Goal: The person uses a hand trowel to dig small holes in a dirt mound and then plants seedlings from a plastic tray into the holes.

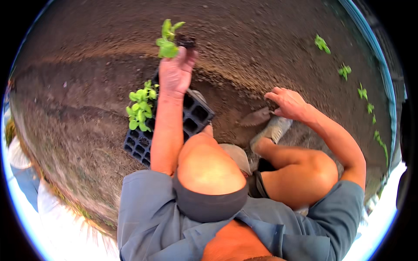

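Observation:
My left hand [178,70] is raised above the soil with a leafy green seedling [168,42] in its fingers. A dark root plug [185,41] shows at the seedling's right side. Under my left forearm lies a black plastic seedling tray [138,146], tilted, with many of its visible cells bare. More seedlings [141,107] stand bunched along its left part. My right hand [289,104] is low over the ground, closed around what looks like a hand trowel [256,117]. Its soil-coated blade points left; the handle is hidden by the hand.
A ridge of loose soil [228,73] runs across in front of me. Several seedlings [344,71] stand in a row at the right, near a blue edging [387,75]. My shoe [276,129] is just below the trowel. White sheeting [65,215] lies at the lower left.

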### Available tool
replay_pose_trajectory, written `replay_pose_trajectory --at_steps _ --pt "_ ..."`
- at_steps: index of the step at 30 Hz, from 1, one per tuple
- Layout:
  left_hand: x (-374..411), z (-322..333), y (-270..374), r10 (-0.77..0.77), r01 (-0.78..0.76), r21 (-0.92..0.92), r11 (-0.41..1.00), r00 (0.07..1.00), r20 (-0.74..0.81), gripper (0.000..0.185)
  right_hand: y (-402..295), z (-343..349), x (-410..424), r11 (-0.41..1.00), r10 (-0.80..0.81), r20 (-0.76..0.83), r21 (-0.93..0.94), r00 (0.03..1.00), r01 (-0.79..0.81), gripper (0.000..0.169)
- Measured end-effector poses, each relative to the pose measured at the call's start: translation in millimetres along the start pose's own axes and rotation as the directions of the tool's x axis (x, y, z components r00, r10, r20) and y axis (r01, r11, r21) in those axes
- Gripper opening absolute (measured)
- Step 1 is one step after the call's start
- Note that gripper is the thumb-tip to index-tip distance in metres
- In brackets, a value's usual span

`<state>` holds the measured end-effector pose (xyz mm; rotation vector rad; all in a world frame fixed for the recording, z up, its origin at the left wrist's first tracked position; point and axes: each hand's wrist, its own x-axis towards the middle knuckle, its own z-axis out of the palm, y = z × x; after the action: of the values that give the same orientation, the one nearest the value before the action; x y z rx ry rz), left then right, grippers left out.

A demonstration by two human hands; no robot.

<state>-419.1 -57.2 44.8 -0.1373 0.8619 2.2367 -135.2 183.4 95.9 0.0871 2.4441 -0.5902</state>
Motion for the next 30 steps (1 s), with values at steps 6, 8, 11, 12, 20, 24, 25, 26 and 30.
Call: replay_pose_trajectory --at_steps 6,8,11,12,20,24,25,26,30 --pt "17 22 -2 -0.085 0.08 0.038 0.996 0.984 0.156 0.035 35 116 -45 0.986 0.067 -0.198 -0.139 0.978 -0.095 0.043" --pt "25 20 7 -0.09 0.077 0.074 0.994 0.977 0.193 0.046 30 127 -34 0.978 0.065 -0.241 -0.179 0.968 -0.11 0.036" --pt "23 40 21 -0.091 0.064 0.141 0.988 0.977 0.193 0.047 34 140 -29 0.961 0.098 -0.292 -0.222 0.951 -0.167 0.014" --pt "22 52 17 -0.12 0.097 0.113 0.989 0.968 0.22 0.045 38 140 -40 0.946 0.141 -0.289 -0.244 0.947 -0.215 0.011" --pt "10 83 29 -0.123 0.08 0.209 0.975 0.972 0.201 0.049 41 87 -59 0.954 0.281 0.01 -0.108 0.96 -0.278 0.015" --pt "6 76 23 -0.118 0.076 0.225 0.971 0.977 0.178 0.045 84 37 -100 0.926 0.206 0.031 0.318 0.978 -0.205 0.034" --pt "7 71 22 -0.12 0.08 0.227 0.971 0.978 0.17 0.044 92 23 -102 0.899 0.105 -0.015 0.43 0.994 -0.088 0.041" --pt "9 67 20 -0.123 0.084 0.229 0.97 0.979 0.162 0.044 95 7 -106 0.716 0.235 0.152 0.64 0.96 -0.277 0.043" --pt "20 63 4 -0.136 0.097 0.234 0.967 0.978 0.156 0.044 97 -64 -116 0.374 0.364 0.314 0.813 0.877 -0.447 0.05"
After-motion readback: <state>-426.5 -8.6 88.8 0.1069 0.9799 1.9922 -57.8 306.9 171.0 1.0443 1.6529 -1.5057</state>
